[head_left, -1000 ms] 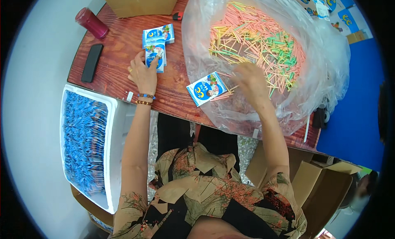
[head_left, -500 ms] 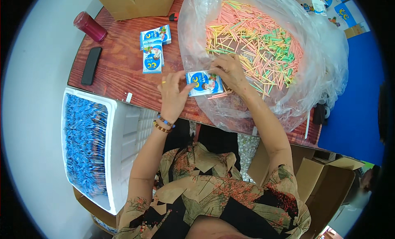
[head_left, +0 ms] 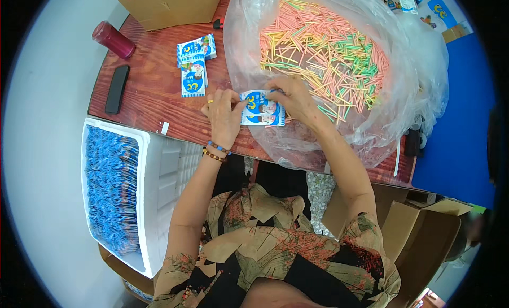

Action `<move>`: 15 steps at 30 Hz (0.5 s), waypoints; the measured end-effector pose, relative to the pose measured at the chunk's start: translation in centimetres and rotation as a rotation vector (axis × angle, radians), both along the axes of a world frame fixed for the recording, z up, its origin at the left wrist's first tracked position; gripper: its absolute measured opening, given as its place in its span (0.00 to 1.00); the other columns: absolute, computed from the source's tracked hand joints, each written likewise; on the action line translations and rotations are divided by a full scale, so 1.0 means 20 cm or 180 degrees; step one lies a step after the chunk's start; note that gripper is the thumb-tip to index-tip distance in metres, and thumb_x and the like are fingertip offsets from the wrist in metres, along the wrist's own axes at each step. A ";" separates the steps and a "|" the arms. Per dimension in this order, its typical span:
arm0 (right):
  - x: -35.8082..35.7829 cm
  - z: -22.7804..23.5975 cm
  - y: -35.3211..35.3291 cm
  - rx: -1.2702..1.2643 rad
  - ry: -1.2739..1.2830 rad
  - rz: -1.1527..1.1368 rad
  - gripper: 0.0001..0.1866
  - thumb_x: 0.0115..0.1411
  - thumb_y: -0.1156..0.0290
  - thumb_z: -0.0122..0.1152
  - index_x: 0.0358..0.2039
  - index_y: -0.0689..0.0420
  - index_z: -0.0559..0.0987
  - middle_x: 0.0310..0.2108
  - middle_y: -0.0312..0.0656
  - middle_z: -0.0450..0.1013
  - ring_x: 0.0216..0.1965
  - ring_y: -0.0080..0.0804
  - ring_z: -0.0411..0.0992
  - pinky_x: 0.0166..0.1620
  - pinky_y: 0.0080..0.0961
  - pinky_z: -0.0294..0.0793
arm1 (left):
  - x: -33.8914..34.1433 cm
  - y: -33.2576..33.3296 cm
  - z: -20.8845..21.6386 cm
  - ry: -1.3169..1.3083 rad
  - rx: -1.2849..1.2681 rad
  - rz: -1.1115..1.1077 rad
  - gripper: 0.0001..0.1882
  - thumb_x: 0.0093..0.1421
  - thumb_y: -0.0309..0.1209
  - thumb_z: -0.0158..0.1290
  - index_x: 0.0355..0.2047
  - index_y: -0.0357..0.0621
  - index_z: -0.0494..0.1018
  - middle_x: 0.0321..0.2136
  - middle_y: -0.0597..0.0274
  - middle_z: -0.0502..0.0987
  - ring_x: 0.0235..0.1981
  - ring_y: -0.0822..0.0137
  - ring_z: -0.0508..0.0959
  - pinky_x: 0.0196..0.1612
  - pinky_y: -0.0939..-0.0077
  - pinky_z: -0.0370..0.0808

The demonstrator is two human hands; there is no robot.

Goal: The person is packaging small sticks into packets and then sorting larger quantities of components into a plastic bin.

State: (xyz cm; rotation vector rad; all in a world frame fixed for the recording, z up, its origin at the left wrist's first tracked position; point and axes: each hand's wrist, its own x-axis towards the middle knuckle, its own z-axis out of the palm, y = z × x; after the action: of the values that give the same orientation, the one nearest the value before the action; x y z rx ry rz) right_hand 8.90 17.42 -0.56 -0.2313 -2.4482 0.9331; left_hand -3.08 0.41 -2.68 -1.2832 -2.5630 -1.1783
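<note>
A small blue-and-white printed packet point(head_left: 256, 102) lies between my two hands near the table's front edge. It overlaps another packet point(head_left: 270, 120) of the same kind, whose lower part shows nearer me. My left hand point(head_left: 225, 117), with a ring and two beaded bracelets, pinches the left edge. From the other side my right hand point(head_left: 295, 98) has thumb and index finger closed on the upper right edge. Just beyond it, a big clear plastic bag point(head_left: 241, 53) is spread around a heap of thin pink, yellow and green sticks point(head_left: 328, 48).
More packets point(head_left: 193, 77) are stacked to the left of the bag. Farther left are a black phone point(head_left: 117, 89) and a dark red lidded cup point(head_left: 114, 40). A white foam box point(head_left: 142, 202) full of blue packets stands beside me. One cardboard box point(head_left: 169, 8) sits at the back, another point(head_left: 424, 249) at lower right.
Before, a single packet showed between my hands; now one packet overlaps another there. My right hand has moved slightly toward the left hand. The whole view has shifted a little.
</note>
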 end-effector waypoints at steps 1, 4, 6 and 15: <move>0.00 0.01 0.01 -0.0243 -0.0002 -0.0103 0.05 0.50 0.74 0.63 0.29 0.60 0.78 0.21 0.40 0.71 0.23 0.31 0.69 0.33 0.26 0.68 | 0.00 0.00 0.00 0.0001 0.0001 -0.0013 0.11 0.48 0.29 0.62 0.30 0.49 0.72 0.29 0.67 0.70 0.39 0.63 0.68 0.42 0.64 0.55; -0.03 -0.01 0.04 -0.0024 0.0244 -0.0118 0.04 0.51 0.76 0.63 0.25 0.62 0.78 0.22 0.42 0.72 0.23 0.27 0.70 0.26 0.24 0.68 | 0.00 -0.01 0.04 -0.0090 0.0299 -0.0034 0.08 0.50 0.29 0.61 0.27 0.46 0.72 0.28 0.65 0.69 0.36 0.62 0.68 0.40 0.64 0.58; -0.03 0.02 0.04 -0.0653 0.0086 0.0053 0.03 0.52 0.76 0.62 0.26 0.62 0.78 0.23 0.40 0.73 0.24 0.24 0.71 0.28 0.22 0.69 | 0.01 -0.01 0.09 -0.1136 0.0732 -0.0130 0.06 0.55 0.28 0.59 0.29 0.43 0.73 0.28 0.68 0.72 0.32 0.69 0.72 0.36 0.70 0.67; 0.05 0.18 -0.11 -0.3185 -0.0002 0.0108 0.05 0.57 0.74 0.62 0.33 0.61 0.80 0.27 0.33 0.76 0.29 0.16 0.72 0.31 0.15 0.71 | 0.10 0.01 0.16 -0.3854 0.2005 -0.0494 0.06 0.60 0.24 0.55 0.36 0.36 0.78 0.31 0.65 0.80 0.28 0.80 0.78 0.31 0.86 0.75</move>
State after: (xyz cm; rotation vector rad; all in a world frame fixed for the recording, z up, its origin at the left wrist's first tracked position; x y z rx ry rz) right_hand 10.00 15.26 3.03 -0.5138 -1.7760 2.0885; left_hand -1.02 0.66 0.44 -0.6631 -2.1094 -3.1664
